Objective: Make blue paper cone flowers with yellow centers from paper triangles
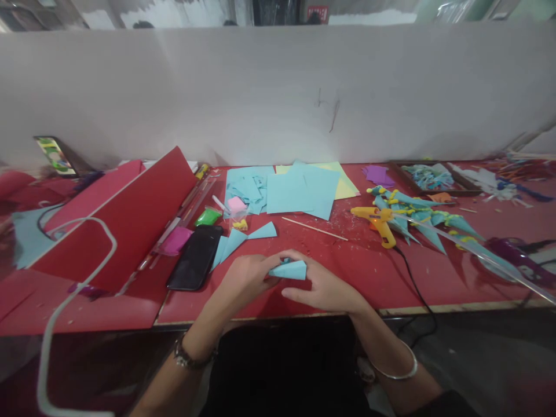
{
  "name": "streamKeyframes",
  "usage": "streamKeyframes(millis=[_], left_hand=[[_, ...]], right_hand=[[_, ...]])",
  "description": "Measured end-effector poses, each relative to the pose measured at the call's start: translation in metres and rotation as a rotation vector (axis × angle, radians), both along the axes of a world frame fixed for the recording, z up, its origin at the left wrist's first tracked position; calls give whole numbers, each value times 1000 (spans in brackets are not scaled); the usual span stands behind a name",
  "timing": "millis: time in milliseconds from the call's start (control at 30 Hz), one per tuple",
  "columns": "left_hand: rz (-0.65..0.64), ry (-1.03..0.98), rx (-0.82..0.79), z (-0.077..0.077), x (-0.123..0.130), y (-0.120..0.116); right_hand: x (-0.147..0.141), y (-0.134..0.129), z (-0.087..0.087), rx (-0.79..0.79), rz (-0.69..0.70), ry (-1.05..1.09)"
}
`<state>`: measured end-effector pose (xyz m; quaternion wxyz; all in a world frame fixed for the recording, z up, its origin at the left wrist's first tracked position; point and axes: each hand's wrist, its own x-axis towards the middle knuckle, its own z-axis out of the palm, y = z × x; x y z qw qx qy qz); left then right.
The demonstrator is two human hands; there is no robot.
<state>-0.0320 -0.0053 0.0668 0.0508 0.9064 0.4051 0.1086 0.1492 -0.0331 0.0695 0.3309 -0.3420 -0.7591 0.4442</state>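
Low over the front edge of the red table, a small piece of light-blue paper [289,270], folded or rolled into a narrow wedge, sits between my two hands. My left hand [248,277] pinches its narrow left end. Curled around its far side and wide right end is my right hand [324,284], with the thumb stretched below the paper. Some fingertips are hidden behind it. Just beyond my left hand lie several blue paper wedges [234,243]. A thin wooden stick [315,229] rests past my right hand.
A black phone [195,258] and a red board [125,226] are at left. Blue sheets [299,188] and paper scraps [249,191] lie at the back. At right are a yellow glue gun [377,221] with a cord and blue cones with yellow trim [428,229].
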Motion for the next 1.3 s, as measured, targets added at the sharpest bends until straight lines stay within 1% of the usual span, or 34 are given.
streamKeyframes(millis=[100, 200, 300, 367, 433, 600, 700, 800, 867, 933, 1000, 1067, 1200, 1300], left_hand=[[26, 52, -22, 2, 2, -1], [35, 80, -66, 5, 6, -4], [18, 81, -90, 5, 11, -8], [2, 42, -111, 4, 14, -9], [-7, -14, -139, 1, 16, -9], [-24, -180, -201, -6, 17, -5], [23, -227, -192, -8, 15, -4], [48, -278, -168, -8, 13, -4], [21, -295, -202, -4, 11, -4], [-44, -279, -276, 1, 8, -3], [-140, -238, -345, 7, 3, 0], [-205, -189, -366, 13, -2, 2], [-224, -82, -365, 21, -4, 4], [-223, -55, -330, 23, -1, 3]], right_hand=[[-2, 1, -2, 11, -29, -23], [-6, 1, -4, 69, -96, -120], [-10, -1, -1, 147, -72, -231], [-12, -3, 1, 198, -62, -286], [-13, -6, 3, 241, -88, -334], [-14, -10, 1, 324, -138, -426], [-15, -10, 0, 377, -137, -448], [-17, -8, 1, 405, -155, -410], [-17, -7, 1, 402, -196, -389], [-15, -5, 1, 393, -219, -395], [-11, -4, 1, 401, -211, -414], [-6, -3, 2, 454, -180, -438], [-1, -4, 2, 568, -126, -492], [0, -5, 3, 567, -124, -495]])
